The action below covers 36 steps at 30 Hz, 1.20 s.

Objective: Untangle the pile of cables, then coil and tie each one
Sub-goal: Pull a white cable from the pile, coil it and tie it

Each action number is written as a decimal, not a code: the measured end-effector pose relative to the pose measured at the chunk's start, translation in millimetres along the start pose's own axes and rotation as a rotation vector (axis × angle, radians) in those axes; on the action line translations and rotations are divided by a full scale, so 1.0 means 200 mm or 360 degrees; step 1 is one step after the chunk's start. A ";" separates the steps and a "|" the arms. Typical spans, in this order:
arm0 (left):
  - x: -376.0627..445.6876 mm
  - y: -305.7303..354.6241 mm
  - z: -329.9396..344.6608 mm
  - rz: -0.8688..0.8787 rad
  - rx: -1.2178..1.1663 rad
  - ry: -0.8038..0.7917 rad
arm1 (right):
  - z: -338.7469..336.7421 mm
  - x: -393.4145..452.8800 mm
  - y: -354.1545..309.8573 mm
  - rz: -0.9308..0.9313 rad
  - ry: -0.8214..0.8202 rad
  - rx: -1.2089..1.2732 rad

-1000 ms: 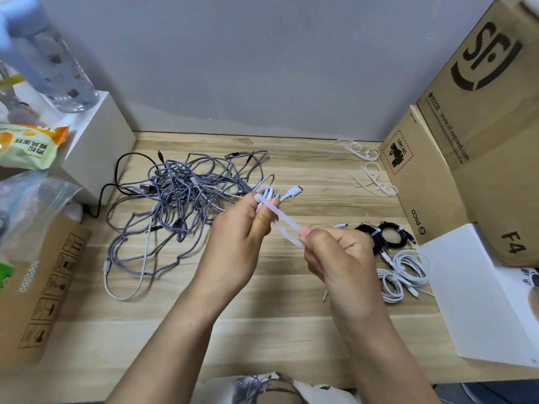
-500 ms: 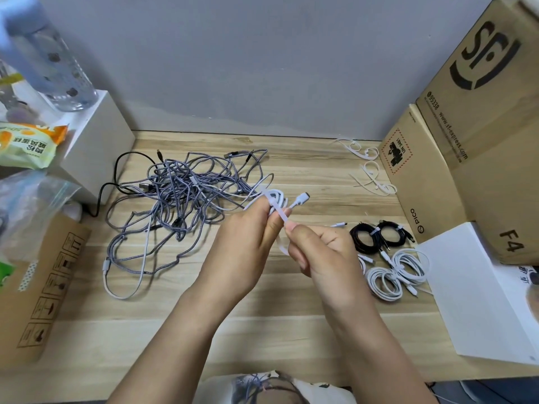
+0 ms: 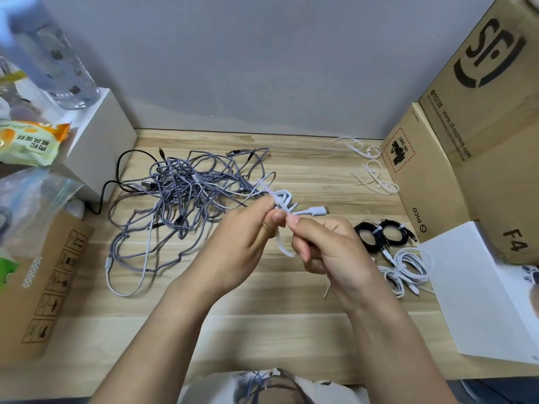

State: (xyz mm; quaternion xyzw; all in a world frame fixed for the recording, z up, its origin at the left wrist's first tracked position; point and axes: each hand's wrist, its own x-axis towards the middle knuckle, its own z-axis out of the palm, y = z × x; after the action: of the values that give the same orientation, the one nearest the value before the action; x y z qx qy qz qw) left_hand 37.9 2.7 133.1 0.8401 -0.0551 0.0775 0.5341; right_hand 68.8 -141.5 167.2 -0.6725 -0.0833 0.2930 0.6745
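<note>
While the big gray tangle is still lying in a heap on the left of the wooden table, the left hand is pinching a small folded white cable just above the table's middle. The right hand is pinching a white tie strip around it, so this looks like the tying step. Next, I think, the tie needs pulling snug, and then the bundle can be joining the 4 tied coils on the right.

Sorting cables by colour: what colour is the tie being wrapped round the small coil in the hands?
White tie, shown in the head view.
</note>
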 end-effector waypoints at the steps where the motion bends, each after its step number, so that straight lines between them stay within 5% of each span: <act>1: 0.00 0.01 0.00 0.0020 0.0009 -0.0030 | 0.00 0.00 0.00 0.0023 0.0003 0.0029; 8: -0.02 -0.01 0.02 0.0141 0.0015 -0.0173 | -0.02 -0.01 0.00 -0.0018 0.0007 -0.0126; 11: -0.02 -0.03 0.00 0.0079 -0.0013 -0.0193 | -0.04 -0.01 0.00 -0.0310 0.0303 -0.0565; 14: -0.01 -0.02 0.00 0.0112 0.0069 -0.0244 | -0.07 0.02 0.00 -0.0463 0.0581 -0.0599; 18: -0.03 0.00 0.03 0.0170 0.0131 -0.0326 | -0.07 0.08 0.00 -0.0449 0.0404 -0.0948; 22: -0.04 -0.03 0.08 0.0081 0.0062 -0.0317 | -0.04 0.08 -0.02 -0.0328 0.0129 -0.0336; 28: -0.02 -0.09 0.12 -0.0145 -0.0385 -0.0308 | 0.00 0.05 -0.05 -0.0613 0.0278 -0.0083; 36: 0.03 -0.11 0.18 -0.0245 -0.0688 -0.0130 | 0.04 -0.03 -0.10 -0.0717 0.0120 0.0382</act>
State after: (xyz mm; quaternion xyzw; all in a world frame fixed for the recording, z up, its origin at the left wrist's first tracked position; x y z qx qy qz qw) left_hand 51.1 -20.1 100.0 0.7102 -0.0277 -0.0111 0.7033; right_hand 65.0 -136.1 188.3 -0.5625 -0.1705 0.1179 0.8004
